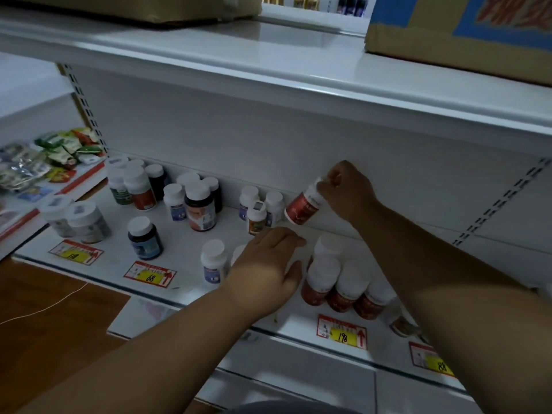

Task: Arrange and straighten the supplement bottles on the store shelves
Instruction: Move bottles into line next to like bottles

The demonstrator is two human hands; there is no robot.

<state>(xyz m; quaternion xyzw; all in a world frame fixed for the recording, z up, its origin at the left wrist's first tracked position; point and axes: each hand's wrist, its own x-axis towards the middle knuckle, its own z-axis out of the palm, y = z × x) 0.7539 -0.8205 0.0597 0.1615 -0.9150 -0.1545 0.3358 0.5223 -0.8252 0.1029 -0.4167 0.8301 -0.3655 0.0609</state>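
My right hand (pixel 343 189) pinches the white cap of a red bottle (pixel 303 207) and holds it tilted up off the shelf (pixel 185 249), near the back wall. My left hand (pixel 268 264) lies flat with straight fingers, just beside the group of red bottles (pixel 340 285) at the front. I only hold the cap, so I think the bottle could slip and knock the small ones below it over

Red bottle (pixel 302 208) with white cap, white shelf (pixel 185 252), red-and-yellow price tags (pixel 342 331)
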